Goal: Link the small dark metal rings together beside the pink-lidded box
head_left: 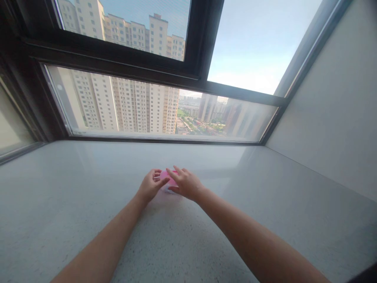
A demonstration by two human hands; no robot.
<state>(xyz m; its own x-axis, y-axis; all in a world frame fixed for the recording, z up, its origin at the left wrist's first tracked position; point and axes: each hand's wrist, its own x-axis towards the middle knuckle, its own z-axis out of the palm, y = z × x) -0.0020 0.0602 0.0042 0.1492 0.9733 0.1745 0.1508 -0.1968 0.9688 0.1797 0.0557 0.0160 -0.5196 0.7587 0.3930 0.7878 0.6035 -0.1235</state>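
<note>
A small pink, rounded object [165, 177] with a whitish, clear-looking lower part sits low over the pale speckled ledge. Its exact kind is hard to make out, since both hands cover much of it. My left hand [150, 185] grips it from the left, thumb along the front and fingers curled behind. From the right, my right hand [186, 183] holds it, with fingers reaching across its top and the thumb at its lower front. A faint pink tint shows on the ledge just below.
The smooth ledge [176, 243] runs up to a dark-framed window [165, 140] at the back. A white wall [332, 114] bounds the right side, and another window frame [38, 78] stands at the left. Tall buildings [132, 106] show outside.
</note>
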